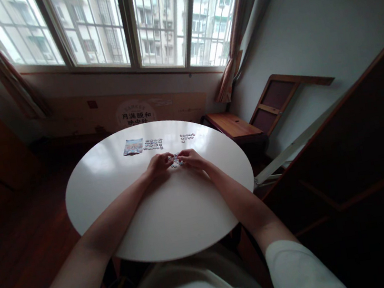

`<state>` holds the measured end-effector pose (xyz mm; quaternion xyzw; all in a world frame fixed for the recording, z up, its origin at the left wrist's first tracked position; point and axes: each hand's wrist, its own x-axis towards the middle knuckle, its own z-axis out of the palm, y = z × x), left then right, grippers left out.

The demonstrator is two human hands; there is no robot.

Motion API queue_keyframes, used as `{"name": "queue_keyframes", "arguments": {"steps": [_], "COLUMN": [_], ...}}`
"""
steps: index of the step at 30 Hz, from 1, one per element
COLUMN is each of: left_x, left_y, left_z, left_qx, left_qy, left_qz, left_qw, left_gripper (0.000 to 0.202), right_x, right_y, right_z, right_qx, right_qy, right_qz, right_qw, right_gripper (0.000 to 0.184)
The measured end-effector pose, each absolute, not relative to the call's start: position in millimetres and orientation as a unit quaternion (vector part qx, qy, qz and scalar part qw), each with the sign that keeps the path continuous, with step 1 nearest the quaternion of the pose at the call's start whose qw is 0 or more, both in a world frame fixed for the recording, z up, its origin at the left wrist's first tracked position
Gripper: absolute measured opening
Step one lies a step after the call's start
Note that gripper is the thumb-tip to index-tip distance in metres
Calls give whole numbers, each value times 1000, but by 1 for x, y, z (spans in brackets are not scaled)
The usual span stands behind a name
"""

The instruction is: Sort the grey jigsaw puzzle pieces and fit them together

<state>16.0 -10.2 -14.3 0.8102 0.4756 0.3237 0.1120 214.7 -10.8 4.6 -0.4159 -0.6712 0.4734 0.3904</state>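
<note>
Both my hands meet near the middle of a round white table (159, 216). My left hand (159, 164) and my right hand (192, 158) have their fingers curled and pinched together over a small cluster of jigsaw pieces (176, 161) lying between them. Which piece each hand grips is too small to make out. Beyond my hands, loose puzzle pieces lie in two groups, a larger group (152, 143) and a smaller group (187, 137). A small printed picture card (133, 146) lies flat to the left of them.
A wide barred window (123, 24) spans the far wall, with curtains at both sides. A low wooden bench (234, 125) and a leaning wooden frame (279, 99) stand to the right of the table. Dark wooden furniture (360, 162) fills the right side.
</note>
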Motion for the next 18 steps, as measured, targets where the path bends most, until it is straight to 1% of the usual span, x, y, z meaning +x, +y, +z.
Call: {"name": "queue_keyframes", "arguments": {"steps": [18], "left_x": [15], "left_y": [-11], "left_z": [-13], "left_qx": [812], "left_qy": [474], "left_qz": [320], "left_qw": [112], "left_gripper": [35], "right_x": [214], "right_y": [-9], "right_z": [4], "right_qx": [-419], "right_qy": [-672], "right_qz": [474], "right_qw": [387], "right_gripper": [20]}}
